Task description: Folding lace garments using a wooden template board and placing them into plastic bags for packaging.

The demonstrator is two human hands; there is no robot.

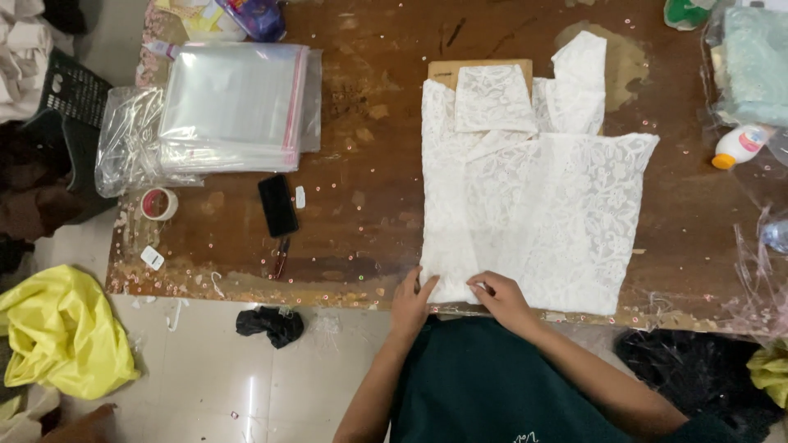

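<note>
A white lace garment [525,189] lies partly folded on a worn brown wooden table [369,205], over a piece of brown cardboard [443,70] at its far end. My left hand [410,299] rests on the garment's near left corner at the table's front edge. Just to the right, my right hand [499,297] pinches the garment's near hem with the fingers closed on the cloth.
A stack of clear plastic bags [234,107] lies at the table's left. A black phone [277,205], a pen [281,256] and a tape roll [158,203] sit near it. A white bottle with an orange cap [739,146] lies at right. Yellow cloth [61,332] and black cloth [271,324] lie on the floor.
</note>
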